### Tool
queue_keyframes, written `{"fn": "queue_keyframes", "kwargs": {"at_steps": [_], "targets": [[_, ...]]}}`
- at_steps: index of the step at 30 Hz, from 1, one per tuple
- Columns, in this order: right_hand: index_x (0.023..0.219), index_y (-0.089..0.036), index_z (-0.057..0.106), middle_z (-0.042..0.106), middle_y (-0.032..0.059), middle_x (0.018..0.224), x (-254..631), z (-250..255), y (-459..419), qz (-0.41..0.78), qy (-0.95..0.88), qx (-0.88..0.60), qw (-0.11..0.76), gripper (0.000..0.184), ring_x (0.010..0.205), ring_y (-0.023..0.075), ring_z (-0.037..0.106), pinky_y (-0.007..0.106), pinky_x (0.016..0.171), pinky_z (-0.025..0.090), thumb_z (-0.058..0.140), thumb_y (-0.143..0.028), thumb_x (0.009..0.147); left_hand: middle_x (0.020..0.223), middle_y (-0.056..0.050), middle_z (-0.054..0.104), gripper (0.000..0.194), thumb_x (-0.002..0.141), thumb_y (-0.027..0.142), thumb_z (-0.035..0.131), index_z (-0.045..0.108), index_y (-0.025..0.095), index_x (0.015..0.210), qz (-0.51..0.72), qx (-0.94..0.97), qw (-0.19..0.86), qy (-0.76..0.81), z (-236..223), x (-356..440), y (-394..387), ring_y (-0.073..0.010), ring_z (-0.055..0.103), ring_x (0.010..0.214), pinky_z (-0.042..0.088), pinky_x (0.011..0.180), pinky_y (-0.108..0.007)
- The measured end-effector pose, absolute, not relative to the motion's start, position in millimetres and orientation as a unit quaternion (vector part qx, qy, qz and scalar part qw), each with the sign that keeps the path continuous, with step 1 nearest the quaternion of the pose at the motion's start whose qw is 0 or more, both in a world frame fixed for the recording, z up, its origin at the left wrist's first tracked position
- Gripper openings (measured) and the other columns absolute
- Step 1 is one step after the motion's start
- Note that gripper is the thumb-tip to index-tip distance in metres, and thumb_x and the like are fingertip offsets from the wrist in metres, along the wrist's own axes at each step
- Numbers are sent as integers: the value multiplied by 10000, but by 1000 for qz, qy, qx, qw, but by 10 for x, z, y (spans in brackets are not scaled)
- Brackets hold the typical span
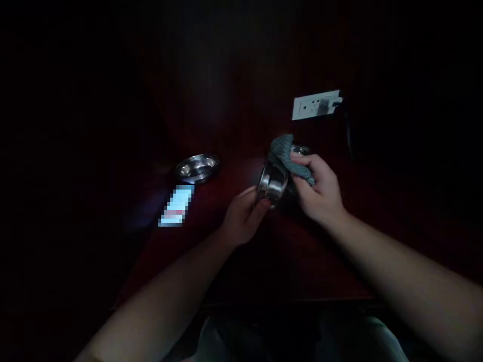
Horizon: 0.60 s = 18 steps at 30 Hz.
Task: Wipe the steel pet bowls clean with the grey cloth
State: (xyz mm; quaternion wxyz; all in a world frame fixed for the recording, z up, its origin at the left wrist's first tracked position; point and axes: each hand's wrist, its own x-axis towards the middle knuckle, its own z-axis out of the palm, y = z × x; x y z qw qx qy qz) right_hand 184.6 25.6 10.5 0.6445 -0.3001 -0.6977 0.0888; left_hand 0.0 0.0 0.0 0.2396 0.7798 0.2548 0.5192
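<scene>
Cloth [284,152] against tilted metal bowl [272,184]

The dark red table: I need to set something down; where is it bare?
The table looks free between the metal dish and the held bowl, and between the forearms toward the near edge. It is crowded around the right hand, with cloth, bowl and another metal rim, and where the lit screen nears the dish. Outer parts are too dark.

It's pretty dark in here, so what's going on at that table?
Someone's left hand holds a tilted metal bowl, while their right hand holds a grey-green cloth at its upper part. Another shiny metal piece is partly hidden behind the right hand. To the left, a shallow metal dish sits on the dark table, next to a glowing, pixelated screen.
</scene>
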Motion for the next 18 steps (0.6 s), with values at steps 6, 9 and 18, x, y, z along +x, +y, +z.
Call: {"fn": "queue_keyframes", "kwargs": {"at_steps": [6, 9, 18], "targets": [[1074, -244, 570, 556, 76, 1421, 1771, 67, 135, 110, -734, -281, 608, 261, 1314, 261, 518, 488, 1081, 432, 571, -125, 841, 907, -74, 726, 507, 959, 560, 366, 677, 160, 973, 578, 654, 355, 335, -20, 101, -29, -176, 654, 795, 503, 720, -290], [1139, -258, 550, 502, 65, 1473, 1718, 51, 95, 94, -786, -230, 566, 369, 1389, 256, 426, 509, 1129, 381, 562, -78, 817, 1006, -78, 736, 548, 945, 606, 350, 685, 181, 1032, 606, 576, 423, 350, -22, 146, -12, -198, 677, 893, 516, 791, -311], [1256, -253, 548, 461, 85, 1502, 1675, 50, 119, 25, -862, -184, 473, 464, 1465, 280, 277, 599, 1146, 324, 593, -92, 823, 1102, -96, 725, 456, 992, 475, 366, 667, 156, 1117, 655, 342, 609, 289, 142, 267, -27, -225, 627, 1164, 461, 1009, -354]]}}
